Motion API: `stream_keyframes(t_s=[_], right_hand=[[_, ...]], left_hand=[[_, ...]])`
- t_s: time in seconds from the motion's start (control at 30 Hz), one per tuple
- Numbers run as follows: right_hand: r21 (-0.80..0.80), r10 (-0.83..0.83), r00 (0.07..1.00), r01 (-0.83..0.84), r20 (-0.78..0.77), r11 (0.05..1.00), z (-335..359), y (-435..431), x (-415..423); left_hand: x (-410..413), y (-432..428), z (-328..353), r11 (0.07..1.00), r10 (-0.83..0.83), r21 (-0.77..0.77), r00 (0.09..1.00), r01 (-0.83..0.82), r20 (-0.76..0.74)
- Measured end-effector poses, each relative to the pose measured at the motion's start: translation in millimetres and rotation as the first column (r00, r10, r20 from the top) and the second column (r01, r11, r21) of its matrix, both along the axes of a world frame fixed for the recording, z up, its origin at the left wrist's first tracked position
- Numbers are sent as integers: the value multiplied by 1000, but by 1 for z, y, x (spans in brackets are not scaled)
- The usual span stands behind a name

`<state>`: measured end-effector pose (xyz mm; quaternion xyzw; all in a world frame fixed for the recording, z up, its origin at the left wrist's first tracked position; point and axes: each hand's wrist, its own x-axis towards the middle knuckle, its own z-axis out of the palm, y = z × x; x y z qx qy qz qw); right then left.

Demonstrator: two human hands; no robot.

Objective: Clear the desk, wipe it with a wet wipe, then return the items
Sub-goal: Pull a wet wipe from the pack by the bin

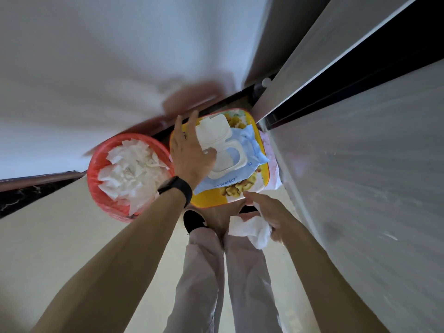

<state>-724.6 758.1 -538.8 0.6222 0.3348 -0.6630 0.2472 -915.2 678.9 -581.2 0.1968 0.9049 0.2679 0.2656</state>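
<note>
A blue pack of wet wipes [249, 150] lies on a yellow stool top [258, 179] below me, its white flip lid [212, 132] standing open. My left hand [189, 150], a black band on its wrist, lies over the pack's left side with the thumb at the white opening [225, 159] and the fingers spread. Just in front of the stool, my right hand [271, 215] grips a crumpled white wipe [254, 230].
A red bin [96, 179] full of crumpled white tissues stands left of the stool. The grey desk edge [300, 193] runs along the right. A white wall is ahead, with a dark skirting strip at the left. My legs and a black shoe [193, 221] are on the pale floor.
</note>
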Motion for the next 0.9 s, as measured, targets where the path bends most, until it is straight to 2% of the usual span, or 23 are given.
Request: stream_keyframes(t_s=[0.07,0.13,0.2,0.27,0.3,0.37,0.47,0.63,0.8,0.9], right_hand=[[42,7,1000,-7,-2,999,0,-1,-1],[106,39,999,-41,22,993,-2,0,-1],[162,60,998,-63,25,985,-4,0,-1],[213,28,999,-31,17,976,-7,-1,-3],[224,7,1000,-13,26,974,-7,-1,-5],[225,14,1000,-19,26,974,-7,-1,-8],[190,18,1000,-21,21,981,-10,-4,-11],[204,47,998,-54,41,977,-17,-5,-13],[181,-55,997,43,61,983,-22,-5,-9],[210,-63,995,44,83,977,-21,-4,-10]], left_hand=[[-16,7,-2,987,118,85,973,-137,199],[-28,8,1,984,132,80,956,-158,262],[-29,5,8,993,83,68,984,-95,160],[-22,-1,14,995,-36,89,999,34,20],[-14,-5,16,990,-114,86,993,114,-2],[4,-16,12,949,-308,60,951,310,-33],[30,-34,-12,828,-552,-19,807,561,-210],[46,-37,-35,722,-692,-232,677,652,-252],[56,-46,-36,703,-700,-311,698,639,-150],[49,-46,-37,662,-740,-337,653,669,-158]])
